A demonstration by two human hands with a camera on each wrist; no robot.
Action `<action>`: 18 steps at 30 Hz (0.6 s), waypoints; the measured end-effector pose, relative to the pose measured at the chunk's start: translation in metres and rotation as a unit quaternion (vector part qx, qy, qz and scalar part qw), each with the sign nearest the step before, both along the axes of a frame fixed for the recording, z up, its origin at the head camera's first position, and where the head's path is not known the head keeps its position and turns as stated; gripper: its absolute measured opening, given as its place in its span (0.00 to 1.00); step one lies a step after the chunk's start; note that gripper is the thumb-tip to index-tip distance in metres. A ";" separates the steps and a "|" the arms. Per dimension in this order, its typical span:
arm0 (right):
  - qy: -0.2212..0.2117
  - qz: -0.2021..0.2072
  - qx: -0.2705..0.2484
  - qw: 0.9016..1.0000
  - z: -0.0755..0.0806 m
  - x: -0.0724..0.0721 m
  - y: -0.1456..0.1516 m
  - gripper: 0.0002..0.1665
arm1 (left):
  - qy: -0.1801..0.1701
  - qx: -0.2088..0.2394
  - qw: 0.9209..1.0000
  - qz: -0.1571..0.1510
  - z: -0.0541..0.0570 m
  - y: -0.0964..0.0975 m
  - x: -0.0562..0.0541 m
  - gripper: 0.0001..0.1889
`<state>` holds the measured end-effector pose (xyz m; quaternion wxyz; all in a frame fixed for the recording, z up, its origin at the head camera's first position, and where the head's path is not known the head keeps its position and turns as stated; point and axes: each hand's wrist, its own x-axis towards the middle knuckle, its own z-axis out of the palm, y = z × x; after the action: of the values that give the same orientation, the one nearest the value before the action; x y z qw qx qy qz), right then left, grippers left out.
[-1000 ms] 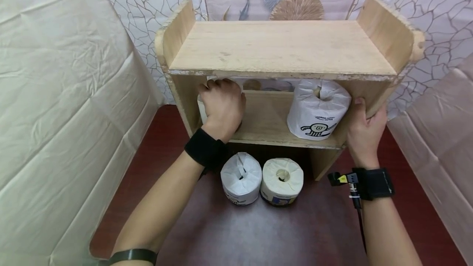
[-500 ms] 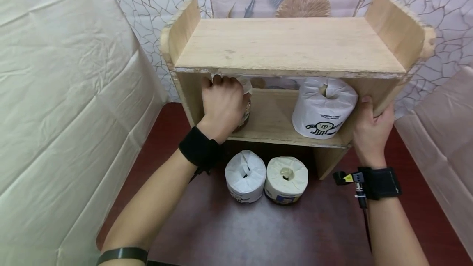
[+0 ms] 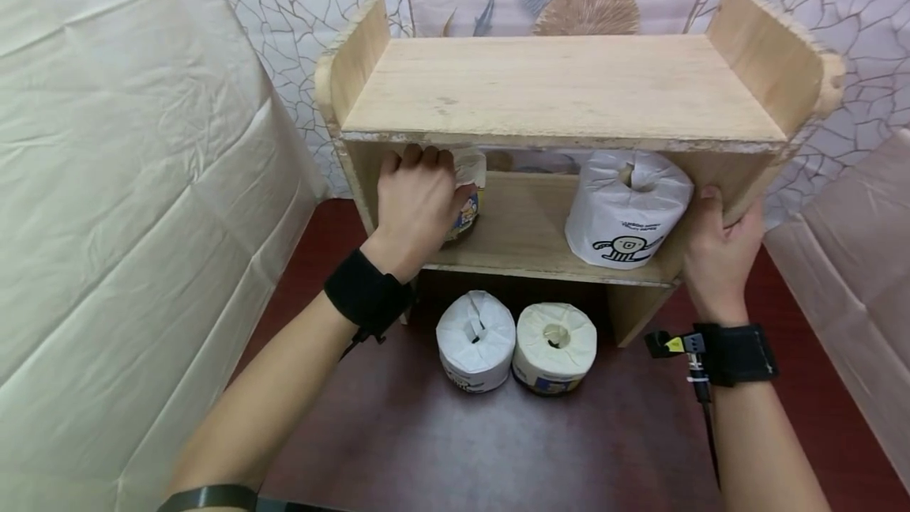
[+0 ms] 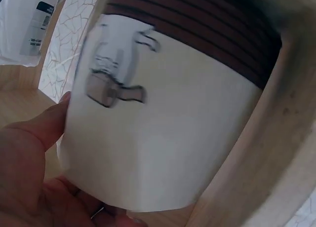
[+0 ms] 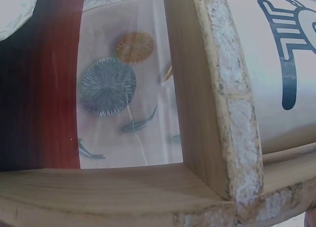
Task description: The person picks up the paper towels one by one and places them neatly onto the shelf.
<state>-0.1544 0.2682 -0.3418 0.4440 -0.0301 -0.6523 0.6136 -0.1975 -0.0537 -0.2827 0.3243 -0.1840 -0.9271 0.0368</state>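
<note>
A wooden shelf unit (image 3: pixel 562 93) stands on the table. On its middle board at the left is a cream toilet roll (image 3: pixel 469 180), with a brown striped band and a cartoon figure in the left wrist view. My left hand (image 3: pixel 415 208) holds this roll near its top, thumb along its side; the hand hides much of it in the head view. My right hand (image 3: pixel 721 259) grips the right side panel, thumb inside and fingers outside. Beside that thumb stands a white wrapped toilet roll (image 3: pixel 629 216) with a black cartoon, at the board's right end.
Below and in front of the middle board, a white toilet roll (image 3: pixel 476 342) and a cream toilet roll (image 3: pixel 554 350) stand side by side on the dark red table (image 3: pixel 455 449). Pale cloth (image 3: pixel 128 204) hangs at the left. A patterned backdrop is behind the shelf.
My left hand has shifted leftward around the roll, and more of the roll's coloured print shows to the right of the hand. The right hand keeps its grip. The head view has shifted slightly.
</note>
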 end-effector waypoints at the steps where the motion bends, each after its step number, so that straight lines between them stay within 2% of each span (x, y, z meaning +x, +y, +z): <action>1: 0.002 -0.002 -0.001 1.000 0.000 0.000 0.001 0.20 | -0.001 0.001 1.000 -0.004 0.000 -0.001 0.000 0.24; 6: 0.004 -0.003 -0.001 1.000 0.001 0.000 0.001 0.21 | -0.007 0.014 1.000 -0.025 0.000 -0.007 0.000 0.23; 13: 0.015 0.003 -0.011 1.000 0.004 0.001 -0.002 0.21 | -0.058 0.040 0.996 -0.053 0.003 -0.014 0.001 0.20; 18: 0.012 0.002 -0.008 1.000 0.005 0.002 -0.003 0.21 | -0.061 0.047 0.995 -0.061 0.005 -0.018 0.002 0.19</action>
<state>-0.1521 0.2652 -0.3366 0.4501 -0.0252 -0.6419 0.6203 -0.1959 -0.0720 -0.2779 0.2774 -0.2271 -0.9328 -0.0377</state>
